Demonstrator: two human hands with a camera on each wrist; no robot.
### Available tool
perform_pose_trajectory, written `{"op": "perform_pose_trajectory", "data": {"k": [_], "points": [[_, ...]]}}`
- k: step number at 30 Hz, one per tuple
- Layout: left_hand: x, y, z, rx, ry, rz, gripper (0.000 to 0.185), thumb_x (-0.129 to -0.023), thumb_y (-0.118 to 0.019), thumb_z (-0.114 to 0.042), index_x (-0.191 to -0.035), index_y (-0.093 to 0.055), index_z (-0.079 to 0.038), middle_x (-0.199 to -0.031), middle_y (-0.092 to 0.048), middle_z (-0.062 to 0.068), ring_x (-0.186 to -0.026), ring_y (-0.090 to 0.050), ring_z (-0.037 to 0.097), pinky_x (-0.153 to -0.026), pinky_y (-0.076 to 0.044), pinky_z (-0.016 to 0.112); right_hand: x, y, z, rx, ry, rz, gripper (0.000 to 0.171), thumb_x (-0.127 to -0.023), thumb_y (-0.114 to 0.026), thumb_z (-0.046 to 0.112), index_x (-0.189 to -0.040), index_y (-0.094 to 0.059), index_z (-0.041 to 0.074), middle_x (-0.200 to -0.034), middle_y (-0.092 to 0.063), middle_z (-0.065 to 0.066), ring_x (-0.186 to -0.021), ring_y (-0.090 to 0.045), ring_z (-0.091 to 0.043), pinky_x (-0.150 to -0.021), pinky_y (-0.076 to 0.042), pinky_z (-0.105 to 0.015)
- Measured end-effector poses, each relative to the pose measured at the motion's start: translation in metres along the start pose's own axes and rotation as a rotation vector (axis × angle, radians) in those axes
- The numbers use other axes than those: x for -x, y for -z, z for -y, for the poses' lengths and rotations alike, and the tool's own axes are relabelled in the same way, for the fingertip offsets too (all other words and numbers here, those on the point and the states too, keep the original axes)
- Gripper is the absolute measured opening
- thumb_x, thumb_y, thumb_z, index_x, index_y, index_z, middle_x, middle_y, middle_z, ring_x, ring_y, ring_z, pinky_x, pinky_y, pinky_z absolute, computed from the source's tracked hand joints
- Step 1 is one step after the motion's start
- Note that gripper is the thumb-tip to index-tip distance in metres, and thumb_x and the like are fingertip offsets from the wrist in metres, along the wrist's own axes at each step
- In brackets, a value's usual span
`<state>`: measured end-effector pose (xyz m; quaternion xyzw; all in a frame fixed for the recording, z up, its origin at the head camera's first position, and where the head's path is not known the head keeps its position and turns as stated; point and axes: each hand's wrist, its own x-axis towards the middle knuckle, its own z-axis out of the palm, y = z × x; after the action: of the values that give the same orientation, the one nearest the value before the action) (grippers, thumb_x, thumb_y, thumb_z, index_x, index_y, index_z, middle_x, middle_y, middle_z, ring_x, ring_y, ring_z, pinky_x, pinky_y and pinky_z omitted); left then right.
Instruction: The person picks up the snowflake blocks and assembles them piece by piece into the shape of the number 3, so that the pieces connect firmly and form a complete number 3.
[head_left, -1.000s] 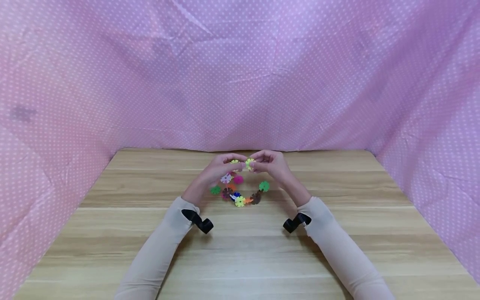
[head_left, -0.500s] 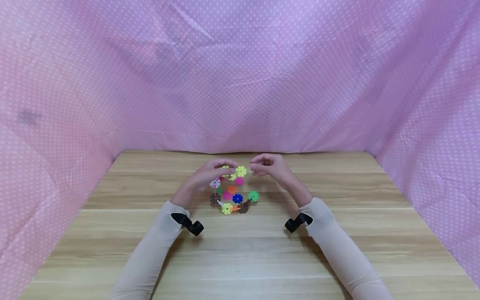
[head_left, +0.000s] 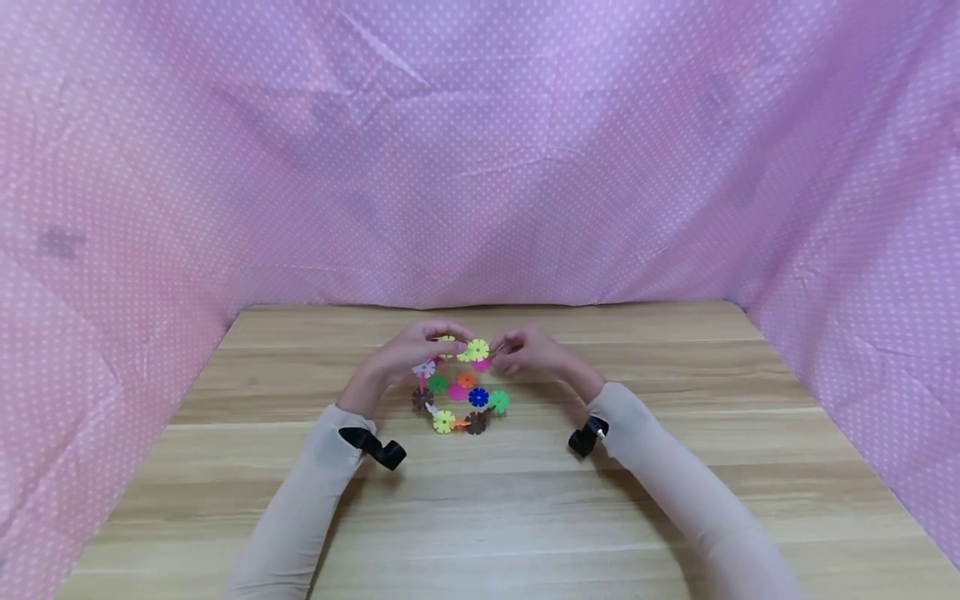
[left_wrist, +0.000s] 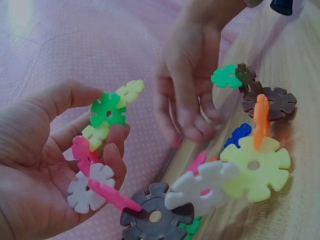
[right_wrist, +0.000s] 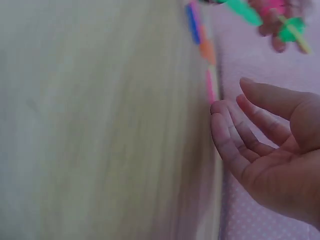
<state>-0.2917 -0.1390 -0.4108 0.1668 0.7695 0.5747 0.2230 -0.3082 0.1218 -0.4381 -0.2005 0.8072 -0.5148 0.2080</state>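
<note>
My left hand [head_left: 408, 350] holds one end of a chain of notched plastic snowflake discs. In the left wrist view its thumb and fingers pinch the green disc [left_wrist: 109, 109], with a yellow disc [left_wrist: 131, 93] slotted on at the tip. From there the chain curves round through pink, white, brown, yellow and orange discs to a light green disc [head_left: 498, 401] at its other end. My right hand [head_left: 536, 357] holds nothing, its fingers loosely bent. In the right wrist view its fingertips are beside a loose pink disc [right_wrist: 210, 85]; whether they touch it, I cannot tell.
Inside the chain's curve lie loose discs on the wooden table [head_left: 480, 517]: a blue one [head_left: 478, 397], an orange one [head_left: 467, 379], a pink one [head_left: 456, 392] and a green one [head_left: 437, 383]. A pink dotted cloth [head_left: 480, 167] hangs behind the table.
My right hand has let go of the yellow end disc, drawn away and come down towards the loose pink disc. My left hand has moved left and nearer, bringing the chain along.
</note>
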Motion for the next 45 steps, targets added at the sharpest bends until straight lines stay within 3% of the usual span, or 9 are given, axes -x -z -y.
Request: {"op": "perform_pose_trajectory", "data": {"k": [5,11,19,26,32,37,43,45], "points": [[-0.001,-0.001,0.002,-0.016,-0.030,0.021,0.031,-0.098,-0.068,-0.027,-0.127,-0.069,-0.014,-0.133,-0.064,0.006,-0.080,-0.058,0.022,-0.073,-0.054,0.032,-0.010,-0.001,-0.002,0.138,0.027,0.040,0.027,-0.088,-0.074,-0.002,-0.115,-0.070,-0.002,-0.091,-0.072,-0.012,-0.076,-0.060,-0.014,-0.066,-0.052,-0.023],[0.000,-0.004,0.002,-0.040,-0.069,-0.002,0.031,-0.099,-0.067,-0.027,-0.127,-0.069,-0.014,-0.131,-0.065,0.005,-0.083,-0.058,0.030,-0.073,-0.055,0.035,-0.018,-0.006,0.003,0.268,0.051,0.086,0.014,-0.089,-0.075,0.003,-0.100,-0.068,-0.001,-0.076,-0.062,-0.004,-0.067,-0.052,-0.010,-0.063,-0.045,-0.020],[-0.001,-0.006,0.002,-0.049,-0.102,-0.036,0.028,-0.101,-0.065,-0.024,-0.126,-0.069,-0.013,-0.126,-0.067,0.007,-0.089,-0.058,0.040,-0.075,-0.056,0.039,-0.019,-0.008,0.007,0.321,0.059,0.076,0.016,-0.083,-0.077,-0.004,-0.092,-0.063,-0.003,-0.077,-0.059,-0.004,-0.070,-0.051,-0.012,-0.065,-0.045,-0.020],[-0.002,-0.007,0.003,-0.047,-0.092,-0.057,0.030,-0.101,-0.065,-0.025,-0.128,-0.068,-0.012,-0.126,-0.067,0.008,-0.094,-0.061,0.040,-0.080,-0.057,0.043,-0.016,-0.006,0.002,0.266,0.053,0.074,0.020,-0.083,-0.077,-0.005,-0.098,-0.063,-0.004,-0.093,-0.068,-0.014,-0.082,-0.062,-0.017,-0.074,-0.056,-0.025],[-0.003,-0.007,0.004,-0.034,-0.078,-0.082,0.033,-0.101,-0.064,-0.025,-0.131,-0.066,-0.010,-0.132,-0.065,0.011,-0.102,-0.063,0.045,-0.086,-0.058,0.049,-0.012,-0.001,0.001,0.132,0.019,0.062,0.016,-0.086,-0.075,-0.001,-0.100,-0.066,-0.001,-0.093,-0.068,-0.011,-0.080,-0.060,-0.017,-0.071,-0.055,-0.026],[-0.004,-0.008,0.004,-0.009,-0.053,-0.104,0.034,-0.101,-0.064,-0.024,-0.132,-0.066,-0.010,-0.134,-0.064,0.012,-0.107,-0.063,0.047,-0.089,-0.057,0.051,-0.002,0.004,0.003,0.036,-0.015,0.012,0.018,-0.087,-0.077,0.004,-0.102,-0.068,0.003,-0.096,-0.070,-0.009,-0.082,-0.062,-0.020,-0.072,-0.058,-0.031],[-0.007,-0.009,0.006,0.037,-0.022,-0.126,0.033,-0.101,-0.063,-0.021,-0.131,-0.066,-0.009,-0.136,-0.062,0.013,-0.111,-0.065,0.044,-0.093,-0.057,0.052,0.007,0.007,0.008,-0.098,0.008,-0.068,0.023,-0.088,-0.076,0.004,-0.110,-0.068,0.001,-0.098,-0.071,-0.010,-0.086,-0.066,-0.032,-0.076,-0.062,-0.043],[-0.008,-0.011,0.007,0.044,-0.011,-0.131,0.032,-0.101,-0.063,-0.020,-0.131,-0.066,-0.009,-0.136,-0.062,0.012,-0.112,-0.064,0.042,-0.094,-0.056,0.052,0.008,0.008,0.009,-0.118,0.022,-0.093,0.025,-0.088,-0.076,0.004,-0.111,-0.068,0.000,-0.096,-0.071,-0.008,-0.086,-0.067,-0.029,-0.077,-0.062,-0.039]]}}
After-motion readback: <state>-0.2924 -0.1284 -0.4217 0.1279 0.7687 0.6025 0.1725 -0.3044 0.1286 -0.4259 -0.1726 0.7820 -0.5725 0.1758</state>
